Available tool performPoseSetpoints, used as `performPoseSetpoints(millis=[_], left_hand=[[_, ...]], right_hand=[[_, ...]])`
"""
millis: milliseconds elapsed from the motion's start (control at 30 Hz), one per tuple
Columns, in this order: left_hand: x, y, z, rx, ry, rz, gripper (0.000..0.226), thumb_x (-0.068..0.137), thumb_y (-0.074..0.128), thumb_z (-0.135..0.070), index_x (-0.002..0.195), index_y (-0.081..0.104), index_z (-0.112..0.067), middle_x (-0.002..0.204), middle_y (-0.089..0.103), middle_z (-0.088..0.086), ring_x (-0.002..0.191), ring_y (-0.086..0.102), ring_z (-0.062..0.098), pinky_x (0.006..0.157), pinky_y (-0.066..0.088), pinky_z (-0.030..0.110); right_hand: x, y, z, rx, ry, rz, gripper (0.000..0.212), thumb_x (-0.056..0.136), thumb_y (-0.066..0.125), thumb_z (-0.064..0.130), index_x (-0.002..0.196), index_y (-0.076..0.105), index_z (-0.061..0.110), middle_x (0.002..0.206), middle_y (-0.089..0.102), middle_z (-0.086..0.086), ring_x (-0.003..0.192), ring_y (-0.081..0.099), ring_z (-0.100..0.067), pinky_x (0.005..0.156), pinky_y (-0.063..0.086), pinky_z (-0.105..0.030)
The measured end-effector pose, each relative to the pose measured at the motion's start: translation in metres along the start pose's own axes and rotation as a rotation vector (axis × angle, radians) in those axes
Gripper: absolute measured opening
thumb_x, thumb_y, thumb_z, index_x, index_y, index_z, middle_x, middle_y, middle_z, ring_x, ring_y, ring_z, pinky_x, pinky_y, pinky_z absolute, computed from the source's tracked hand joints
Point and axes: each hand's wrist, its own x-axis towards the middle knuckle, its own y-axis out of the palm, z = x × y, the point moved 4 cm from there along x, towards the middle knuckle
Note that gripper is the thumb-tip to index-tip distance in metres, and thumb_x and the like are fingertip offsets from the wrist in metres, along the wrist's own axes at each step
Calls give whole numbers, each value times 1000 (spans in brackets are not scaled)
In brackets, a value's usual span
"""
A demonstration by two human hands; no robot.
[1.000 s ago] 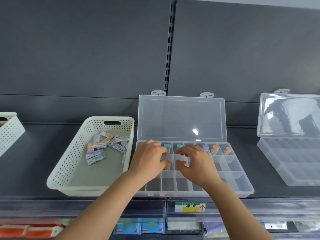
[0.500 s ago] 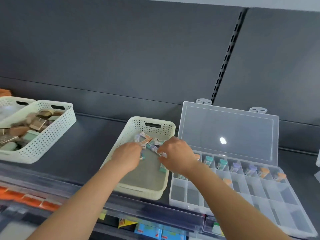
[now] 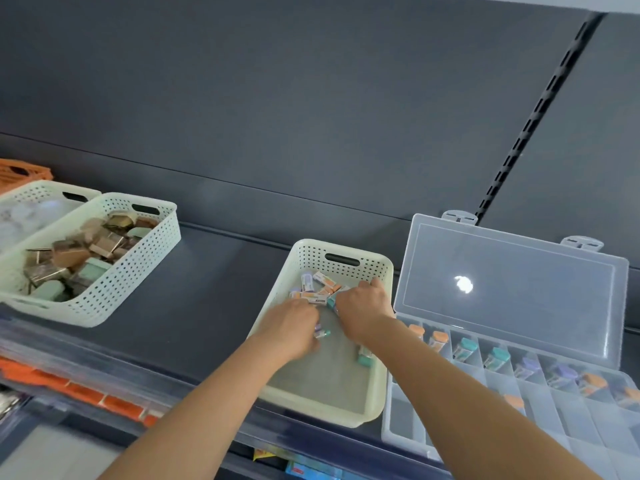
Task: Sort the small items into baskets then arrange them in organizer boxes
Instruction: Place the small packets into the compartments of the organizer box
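Note:
A white perforated basket [image 3: 375, 407] sits on the dark shelf and holds several small capped tubes [image 3: 317, 289] in orange, teal and purple. Both hands are inside it. My left hand [image 3: 294, 329] is curled palm down over tubes near the middle, and a purple and teal one shows under its fingers. My right hand [image 3: 363, 306] reaches into the pile at the basket's far right. Whether either hand grips a tube is hidden. To the right lies a clear organizer box [image 3: 398, 441], lid up, with tubes in its back row of compartments.
Another white basket [image 3: 138, 271] full of brown and green small boxes stands at the left, with a further basket [image 3: 31, 192] behind it and an orange crate [image 3: 20, 171] beyond. Orange packets [image 3: 79, 393] line the shelf below.
Both hands left the organizer box and went left into the basket of tubes. The view swung left, which brought the left baskets into sight.

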Motion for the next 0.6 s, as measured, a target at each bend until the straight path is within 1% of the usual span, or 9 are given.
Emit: performPoseSetpoints(millis=[100,200,300,367,400,433,467,500,600], left_hand=[[-1,0,4,-171,-23,31,21,75,73,-28,90,68,-13,90,63,5,85,61,26,62,39,28],[-3,-7,6,-332,-29,-25,14,78,69,-27,79,73,-14,81,68,4,79,62,23,62,44,29],[-8,-22,3,-436,-21,-131,15,83,69,-26,80,74,-12,73,65,1,68,56,19,56,40,25],[-13,-35,-4,-488,-9,-215,15,84,68,-26,79,73,-13,73,65,1,65,55,19,56,39,27],[-15,-42,-9,-507,3,-269,15,85,68,-28,80,72,-15,75,65,0,66,56,18,59,41,29],[-18,-49,-15,-519,24,-327,15,85,67,-31,81,72,-17,76,65,-2,67,57,16,62,43,30],[-21,-55,-24,-535,57,-383,15,85,68,-31,81,71,-17,77,65,-5,68,56,12,64,44,29],[-23,-61,-35,-558,97,-434,13,85,69,-30,82,72,-17,77,65,-7,67,55,7,65,44,27],[-29,-72,-72,-610,203,-521,11,83,73,-23,90,75,-15,82,65,-5,66,53,4,66,44,23]], right_hand=[[0,4,-1,188,33,39,28,90,53,16,117,58,14,112,59,-8,102,58,-28,78,46,-34],[-6,-2,-6,352,68,-16,25,92,52,21,113,61,13,109,56,-8,99,59,-29,75,47,-34],[-20,-12,-17,601,114,-186,16,94,50,24,93,61,12,94,53,-5,92,55,-29,70,40,-30],[-39,-18,-28,732,141,-290,22,95,50,26,74,52,19,80,49,0,79,48,-26,65,33,-30],[-50,-19,-35,796,163,-356,18,94,51,25,77,53,21,75,48,3,74,46,-23,64,33,-30],[-61,-21,-42,856,170,-440,7,94,53,24,91,58,20,73,50,5,71,46,-22,63,36,-31],[-74,-21,-49,904,188,-512,13,92,56,23,105,59,19,70,55,4,67,49,-22,63,41,-32],[-87,-22,-57,936,198,-578,21,90,59,21,111,57,19,67,58,4,62,52,-22,62,45,-33],[-122,-15,-86,1004,274,-688,21,85,67,19,105,60,20,63,58,13,54,54,-11,57,48,-28]])
